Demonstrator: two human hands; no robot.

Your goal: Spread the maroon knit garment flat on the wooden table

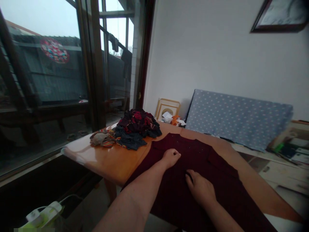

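A dark maroon short-sleeved top (178, 193) lies spread out over the table, its neckline toward the far side and its lower part hanging over the near edge. Small shiny dots show near the neck. My left hand (172, 158) is over the upper left of the top, its fingers curled closed. Lower and to the right, my right hand (201, 188) is over the middle of the top with bent fingers and the thumb close to them. Dark cloth shows at its thumb, but whether either hand pinches the fabric I cannot make out.
A heap of crumpled clothes (137, 125) sits at the table's (130, 164) far left, with a striped brown piece (102, 138) beside it. Behind stand a gold frame (166, 108) and a dotted blue cloth cover (236, 116). A power strip (43, 214) is at lower left.
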